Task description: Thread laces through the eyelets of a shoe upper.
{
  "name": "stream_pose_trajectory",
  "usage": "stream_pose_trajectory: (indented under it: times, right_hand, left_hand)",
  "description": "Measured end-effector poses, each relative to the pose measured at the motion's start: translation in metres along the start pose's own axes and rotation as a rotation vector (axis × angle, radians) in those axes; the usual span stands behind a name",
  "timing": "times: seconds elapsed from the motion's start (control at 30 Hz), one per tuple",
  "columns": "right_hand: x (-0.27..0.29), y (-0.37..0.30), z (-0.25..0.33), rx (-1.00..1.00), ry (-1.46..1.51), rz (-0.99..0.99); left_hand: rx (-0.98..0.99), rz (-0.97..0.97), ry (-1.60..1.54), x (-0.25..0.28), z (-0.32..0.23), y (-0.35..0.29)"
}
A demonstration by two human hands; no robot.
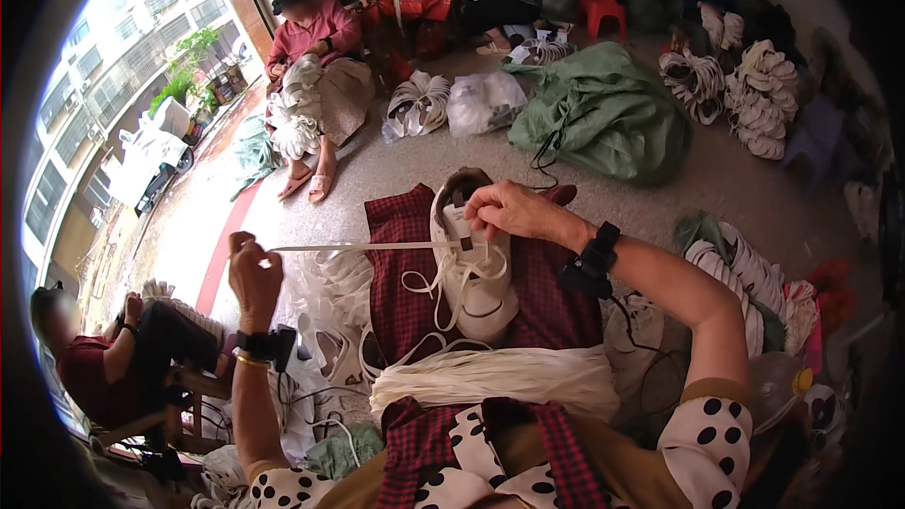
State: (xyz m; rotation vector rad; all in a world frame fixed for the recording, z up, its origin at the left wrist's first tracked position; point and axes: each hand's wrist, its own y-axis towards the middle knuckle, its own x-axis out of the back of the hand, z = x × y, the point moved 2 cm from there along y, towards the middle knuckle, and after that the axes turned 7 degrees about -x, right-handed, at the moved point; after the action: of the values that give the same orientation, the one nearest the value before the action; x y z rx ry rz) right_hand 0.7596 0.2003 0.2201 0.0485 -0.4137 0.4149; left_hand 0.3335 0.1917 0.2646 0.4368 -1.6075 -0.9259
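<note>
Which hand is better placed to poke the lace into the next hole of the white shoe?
Probably the right hand: its fingers already rest on the white shoe at the eyelets. The left hand is out to the side, pulling the lace tight, apart from the shoe.

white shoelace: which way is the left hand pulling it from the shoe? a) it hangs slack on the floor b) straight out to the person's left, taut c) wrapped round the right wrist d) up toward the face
b: the left hand grips the end of the white shoelace, which runs taut and level to the white shoe that the right hand steadies on the checked cloth.
</note>
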Motion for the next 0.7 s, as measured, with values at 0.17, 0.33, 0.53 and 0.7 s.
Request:
stream_pose_trajectory:
  times: [0.17,0.33,0.53,0.7]
  right_hand:
    - [0.002,-0.009,0.003,0.032,0.009,-0.001]
    - [0.005,-0.015,-0.008,0.014,0.223,0.051]
    - [-0.007,-0.042,-0.003,0.315,-0.352,-0.140]
    - [-0.014,-0.041,-0.006,0.464,-0.470,-0.169]
  left_hand:
    - [0.180,0.006,0.213,-0.001,0.085,-0.011]
    - [0.092,0.181,-0.152,-0.042,0.011,-0.003]
    - [-0.051,0.286,-0.515,-0.059,-0.090,-0.010]
    - [-0.188,0.278,-0.673,-0.055,-0.166,-0.001]
